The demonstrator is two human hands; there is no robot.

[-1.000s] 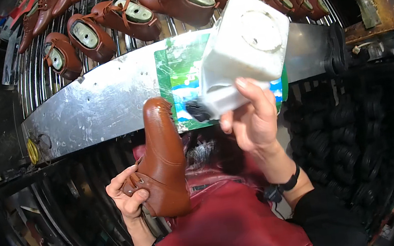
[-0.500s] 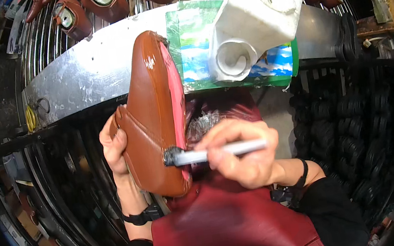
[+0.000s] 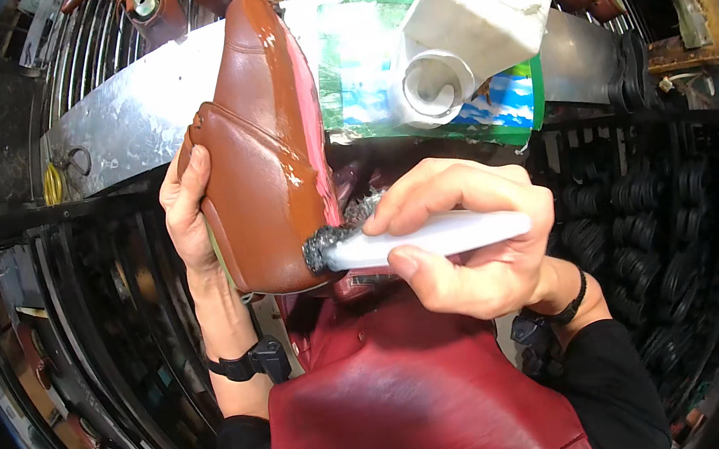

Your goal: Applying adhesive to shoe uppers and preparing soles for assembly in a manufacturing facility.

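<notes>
My left hand [image 3: 188, 206] grips a brown leather shoe [image 3: 260, 197] at its opening, thumb on the outside. The shoe's side faces up and its toe points away from me. Along its right edge runs a pink band [image 3: 306, 95] at the sole. In my right hand [image 3: 475, 236] is a brush with a white handle [image 3: 434, 237], pinched between thumb and fingers. Its dark bristles [image 3: 319, 248] touch the shoe's lower edge near the heel. Wet, shiny streaks show on the leather beside the band.
A white plastic container [image 3: 476, 5] with a round opening stands on a green-edged sheet [image 3: 355, 52] on the metal ledge [image 3: 118, 147]. Behind it, several brown shoes [image 3: 154, 11] sit on a roller rack. Dark racks [image 3: 631, 216] flank me; a red apron [image 3: 416, 380] covers my lap.
The shoe has moved away from me, its toe now higher over the ledge. Along its edge, the brush has come closer to the heel end. Fresh shiny streaks show on the side.
</notes>
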